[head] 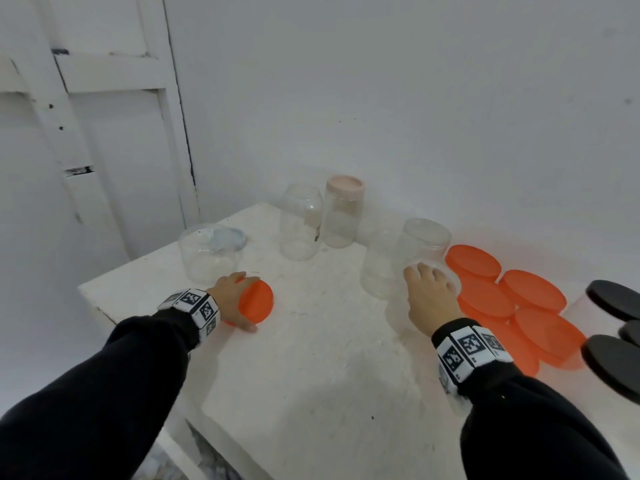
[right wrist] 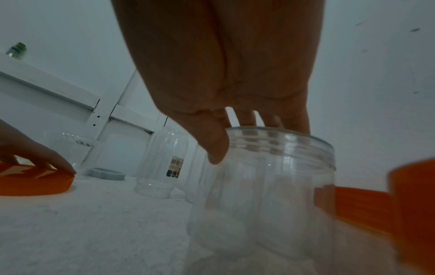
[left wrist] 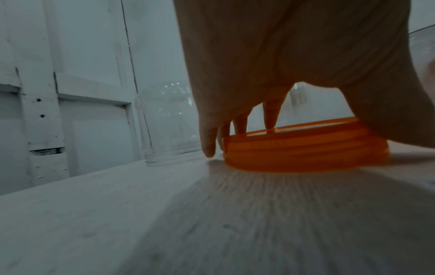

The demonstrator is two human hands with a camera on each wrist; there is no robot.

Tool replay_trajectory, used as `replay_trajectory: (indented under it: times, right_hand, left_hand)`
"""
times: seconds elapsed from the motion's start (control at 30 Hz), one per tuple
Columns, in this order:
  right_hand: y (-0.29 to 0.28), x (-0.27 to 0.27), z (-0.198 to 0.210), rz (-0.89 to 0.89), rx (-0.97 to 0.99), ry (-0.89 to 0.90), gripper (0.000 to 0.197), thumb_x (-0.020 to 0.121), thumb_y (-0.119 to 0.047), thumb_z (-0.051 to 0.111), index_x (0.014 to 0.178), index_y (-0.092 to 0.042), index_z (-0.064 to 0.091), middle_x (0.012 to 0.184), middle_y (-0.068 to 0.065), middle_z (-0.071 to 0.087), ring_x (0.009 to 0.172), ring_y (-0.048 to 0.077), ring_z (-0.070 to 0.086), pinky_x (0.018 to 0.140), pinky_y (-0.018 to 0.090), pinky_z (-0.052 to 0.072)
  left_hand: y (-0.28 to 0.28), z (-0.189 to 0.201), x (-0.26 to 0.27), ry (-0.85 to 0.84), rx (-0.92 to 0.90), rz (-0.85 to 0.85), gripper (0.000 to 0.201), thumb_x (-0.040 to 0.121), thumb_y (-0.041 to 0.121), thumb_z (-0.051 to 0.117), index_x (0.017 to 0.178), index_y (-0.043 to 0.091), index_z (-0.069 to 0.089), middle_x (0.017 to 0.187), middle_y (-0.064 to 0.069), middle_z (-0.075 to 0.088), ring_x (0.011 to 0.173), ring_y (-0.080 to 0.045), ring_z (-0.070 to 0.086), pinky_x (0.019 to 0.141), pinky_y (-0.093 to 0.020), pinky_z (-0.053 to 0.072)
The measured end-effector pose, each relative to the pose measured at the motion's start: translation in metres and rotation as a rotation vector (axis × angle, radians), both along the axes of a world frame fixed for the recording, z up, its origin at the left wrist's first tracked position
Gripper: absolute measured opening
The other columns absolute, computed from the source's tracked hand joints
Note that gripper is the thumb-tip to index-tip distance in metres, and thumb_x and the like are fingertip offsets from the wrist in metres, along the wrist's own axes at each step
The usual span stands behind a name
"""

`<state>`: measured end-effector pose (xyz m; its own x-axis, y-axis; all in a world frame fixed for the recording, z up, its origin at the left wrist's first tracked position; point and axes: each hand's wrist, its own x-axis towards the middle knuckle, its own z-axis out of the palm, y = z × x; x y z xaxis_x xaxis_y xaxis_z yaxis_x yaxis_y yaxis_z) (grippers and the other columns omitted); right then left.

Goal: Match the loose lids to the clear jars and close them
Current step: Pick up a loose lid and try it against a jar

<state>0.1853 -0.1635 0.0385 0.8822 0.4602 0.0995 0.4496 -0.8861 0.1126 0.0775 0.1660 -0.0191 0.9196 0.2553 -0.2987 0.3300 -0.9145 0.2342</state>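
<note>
An orange lid (head: 256,303) sits on the white desk (head: 311,358), the left hand (head: 230,294) curled around its rim. To the lid's right, the right hand (head: 431,299) grips the mouth of an open clear jar (head: 424,247), beside stacked orange lids (head: 512,299).

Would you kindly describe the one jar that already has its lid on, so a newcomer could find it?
Start at the white table and look to its far edge by the wall. There stands a tall clear jar, the only one capped with a pale pink lid.
</note>
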Motion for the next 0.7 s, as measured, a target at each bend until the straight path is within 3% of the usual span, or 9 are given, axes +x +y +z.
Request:
replay_trajectory:
  times: [0.1,0.2,0.37,0.53,0.7]
  right_hand:
    - [0.003,-0.001,0.000,-0.051,0.015,0.020,0.047,0.086,-0.006,0.047,0.132,-0.013,0.035,0.135,0.009,0.038,0.125,0.031,0.037,0.103,0.045,0.036]
    - [0.014,-0.005,0.007,-0.097,0.035,-0.017,0.039,0.091,-0.019,0.047,0.129,-0.012,0.039,0.133,0.007,0.042,0.122,0.029,0.042,0.099,0.041,0.038]
    - [0.066,-0.022,0.021,0.186,0.280,-0.038,0.036,0.087,-0.010,0.057,0.122,-0.004,0.053,0.126,0.012,0.051,0.110,0.031,0.050,0.091,0.038,0.041]
    - [0.145,-0.029,0.026,0.348,0.324,0.141,0.041,0.093,-0.020,0.053,0.132,-0.012,0.042,0.135,0.002,0.040,0.120,0.019,0.042,0.096,0.028,0.039]
    - [0.224,-0.033,0.017,0.444,0.281,0.262,0.051,0.092,-0.033,0.055,0.137,-0.016,0.035,0.139,-0.004,0.033,0.123,0.015,0.038,0.094,0.026,0.040]
  left_hand:
    - [0.004,0.001,0.006,-0.037,0.002,-0.057,0.110,0.061,0.046,0.082,0.147,0.025,0.016,0.148,-0.006,0.020,0.132,-0.029,0.024,0.107,-0.045,0.031]
    - [0.009,0.007,0.008,-0.122,-0.078,-0.143,0.110,0.058,0.048,0.083,0.145,0.027,0.020,0.144,-0.002,0.021,0.130,-0.024,0.023,0.107,-0.042,0.031]
    - [0.033,0.042,-0.002,-0.451,-0.297,-0.268,0.114,0.042,0.066,0.066,0.142,0.037,0.022,0.140,0.006,0.022,0.127,-0.013,0.021,0.105,-0.026,0.022]
    - [0.097,0.069,-0.012,-0.705,-0.385,-0.161,0.104,0.042,0.063,0.069,0.133,0.047,0.022,0.134,0.014,0.023,0.127,-0.009,0.024,0.106,-0.029,0.024]
    - [0.166,0.069,-0.024,-0.750,-0.406,-0.053,0.102,0.042,0.063,0.071,0.131,0.049,0.022,0.134,0.016,0.024,0.128,-0.011,0.026,0.104,-0.032,0.029]
